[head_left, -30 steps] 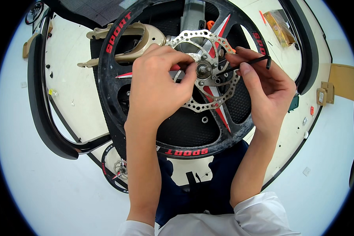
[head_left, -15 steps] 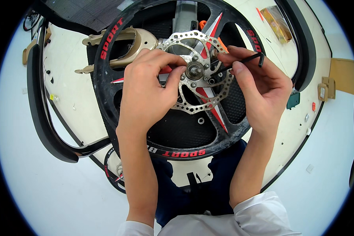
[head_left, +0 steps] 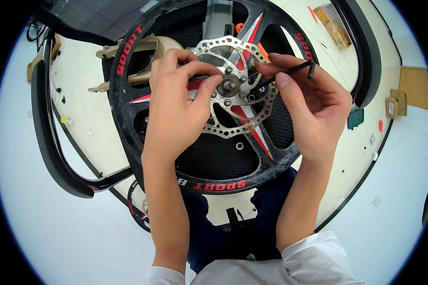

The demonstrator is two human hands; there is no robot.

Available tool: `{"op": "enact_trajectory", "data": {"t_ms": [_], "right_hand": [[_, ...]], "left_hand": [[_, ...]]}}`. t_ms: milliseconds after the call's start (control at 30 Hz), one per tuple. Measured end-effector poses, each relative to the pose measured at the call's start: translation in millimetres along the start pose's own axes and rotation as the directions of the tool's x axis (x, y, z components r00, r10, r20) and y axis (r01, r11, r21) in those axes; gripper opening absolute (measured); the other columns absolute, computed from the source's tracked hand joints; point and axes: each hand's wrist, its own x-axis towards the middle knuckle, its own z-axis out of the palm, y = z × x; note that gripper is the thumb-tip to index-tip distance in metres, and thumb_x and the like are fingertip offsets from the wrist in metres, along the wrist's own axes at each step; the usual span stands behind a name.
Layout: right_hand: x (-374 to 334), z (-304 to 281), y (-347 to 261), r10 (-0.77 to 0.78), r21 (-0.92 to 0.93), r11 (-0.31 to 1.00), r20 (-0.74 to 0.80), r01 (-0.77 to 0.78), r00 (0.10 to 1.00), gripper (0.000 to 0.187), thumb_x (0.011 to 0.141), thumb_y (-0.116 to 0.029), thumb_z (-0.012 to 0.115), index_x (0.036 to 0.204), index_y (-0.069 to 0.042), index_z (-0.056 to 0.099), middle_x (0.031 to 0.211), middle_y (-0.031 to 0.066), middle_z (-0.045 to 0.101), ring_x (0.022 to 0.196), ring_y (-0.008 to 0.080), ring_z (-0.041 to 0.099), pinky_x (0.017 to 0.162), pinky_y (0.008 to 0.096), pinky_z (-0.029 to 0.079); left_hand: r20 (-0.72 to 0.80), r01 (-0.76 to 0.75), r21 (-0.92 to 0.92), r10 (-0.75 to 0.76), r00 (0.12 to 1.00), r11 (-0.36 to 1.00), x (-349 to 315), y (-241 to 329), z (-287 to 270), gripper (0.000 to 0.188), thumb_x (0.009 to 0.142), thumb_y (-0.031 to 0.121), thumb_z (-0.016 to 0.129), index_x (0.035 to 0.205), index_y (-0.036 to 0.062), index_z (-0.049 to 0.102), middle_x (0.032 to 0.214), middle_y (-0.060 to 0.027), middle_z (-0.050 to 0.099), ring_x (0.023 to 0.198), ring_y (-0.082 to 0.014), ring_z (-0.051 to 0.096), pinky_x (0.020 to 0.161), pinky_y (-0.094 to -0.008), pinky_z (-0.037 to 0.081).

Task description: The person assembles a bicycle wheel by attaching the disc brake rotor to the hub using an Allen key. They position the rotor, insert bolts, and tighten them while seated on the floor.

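A black spoked wheel (head_left: pixel 121 107) lies flat before me with a silver brake disc (head_left: pixel 228 132) bolted at its middle. My left hand (head_left: pixel 177 104) rests over the disc's left side, thumb and forefinger pinched beside the hub axle (head_left: pixel 229 86). Whatever lies between those fingertips is hidden. In my right hand (head_left: pixel 316 107) is a black hex key (head_left: pixel 297 69), gripped between thumb and fingers. Its bent end sticks out to the right, while the long end points at the disc bolts right of the axle. From here I cannot tell whether it sits in a bolt.
Beneath the wheel is a black textured seat (head_left: pixel 209 164), with a small nut (head_left: pixel 239 146) showing through the spokes. A beige fork-shaped part (head_left: pixel 164 45) lies behind on the left. Black armrests (head_left: pixel 57 152) flank the wheel. A green case (head_left: pixel 355 119) and cardboard boxes (head_left: pixel 397 104) are at right.
The wheel and disc appear slightly further left in view. Both hands keep nearly the same grip, and the hex key has shifted slightly, still pointing at the bolts right of the axle.
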Motion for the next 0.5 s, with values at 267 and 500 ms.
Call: {"op": "enact_trajectory", "data": {"t_ms": [267, 500], "right_hand": [[0.3, -1.1, 1.8, -0.028, 0.020, 0.999, 0.015, 0.027, 1.000, 0.025, 0.089, 0.008, 0.063, 0.114, 0.009, 0.067, 0.106, 0.0204, 0.073, 0.099, 0.0274, 0.073, 0.090, 0.0371, 0.057], [-0.1, -3.0, 3.9, -0.025, 0.030, 0.999, 0.004, 0.025, 1.000, 0.023, 0.089, 0.009, 0.062, 0.112, 0.010, 0.067, 0.105, 0.0199, 0.072, 0.098, 0.0280, 0.073, 0.090, 0.0374, 0.058]], "left_hand": [[-0.059, 0.127, 0.004, -0.127, 0.990, 0.992, 4.6, 5.3, 1.2, 0.018, 0.084, 0.016, 0.073, 0.094, 0.0010, 0.076, 0.119, -0.0129, 0.056, 0.113, -0.0298, 0.047, 0.093, -0.0375, 0.046], [-0.019, 0.168, -0.011, -0.168, 0.986, 0.986, 8.3, -4.2, 5.0, 0.019, 0.084, 0.018, 0.073, 0.096, 0.0042, 0.078, 0.139, -0.0158, 0.052, 0.129, -0.0342, 0.044, 0.105, -0.0415, 0.041]]}}
